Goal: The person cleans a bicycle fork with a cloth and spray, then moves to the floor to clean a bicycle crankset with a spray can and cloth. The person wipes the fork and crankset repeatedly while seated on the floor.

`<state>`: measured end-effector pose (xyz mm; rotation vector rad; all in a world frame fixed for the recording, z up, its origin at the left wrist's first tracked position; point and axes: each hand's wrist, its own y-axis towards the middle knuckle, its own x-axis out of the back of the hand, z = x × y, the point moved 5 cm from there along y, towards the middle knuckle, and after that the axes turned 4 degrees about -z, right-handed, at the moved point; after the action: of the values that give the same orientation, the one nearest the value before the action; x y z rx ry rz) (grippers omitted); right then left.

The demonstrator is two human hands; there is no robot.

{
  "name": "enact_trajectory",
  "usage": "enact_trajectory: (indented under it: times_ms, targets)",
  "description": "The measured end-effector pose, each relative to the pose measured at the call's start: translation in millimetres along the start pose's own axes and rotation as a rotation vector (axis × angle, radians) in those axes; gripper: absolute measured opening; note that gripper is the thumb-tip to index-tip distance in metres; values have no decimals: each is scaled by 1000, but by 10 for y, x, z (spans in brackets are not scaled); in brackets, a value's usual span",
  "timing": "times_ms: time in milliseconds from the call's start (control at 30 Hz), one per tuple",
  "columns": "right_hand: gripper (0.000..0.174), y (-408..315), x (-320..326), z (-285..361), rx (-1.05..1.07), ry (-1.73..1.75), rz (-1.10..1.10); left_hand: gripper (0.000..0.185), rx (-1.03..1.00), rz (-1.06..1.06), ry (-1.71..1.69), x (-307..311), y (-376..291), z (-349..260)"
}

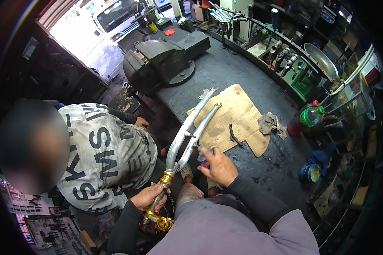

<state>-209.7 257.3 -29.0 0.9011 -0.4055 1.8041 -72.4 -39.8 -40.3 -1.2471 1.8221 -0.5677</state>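
My left hand (pixel 149 198) is wrapped around the steerer tube of a silver bicycle fork (pixel 178 144). Gold headset parts (pixel 167 179) sit just above that grip, at the fork crown. Below it, a gold stem (pixel 156 219) is on the tube's lower end. The fork's bare-metal legs point up and away, their dropouts over a cardboard sheet (pixel 223 110) on the workbench. My right hand (pixel 221 168) holds a blue spray can (pixel 204 162) beside the legs, a finger at its top. The can is partly hidden by the fingers.
A large bench vise (pixel 161 59) stands at the back. On my left is a person in a printed shirt (pixel 105 156). A crumpled rag (pixel 270 123), a bottle of red liquid (pixel 308 118) and a blue tub (pixel 310 173) are on the right. A tool rack (pixel 274 47) edges the bench.
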Motion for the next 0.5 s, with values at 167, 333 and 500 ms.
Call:
enact_trajectory:
  times_ms: [167,333,500]
  targets:
    - [76,-14,153,71,34,25,11,49,19,-2,-17,-10,-26,-21]
    - [73,258,180,-266,-54,-72,-76,49,18,-12,-30,-32,-47,-61]
    - [76,423,297,-542,-120,-102,-102,48,23,-8,-24,-8,-31,-56]
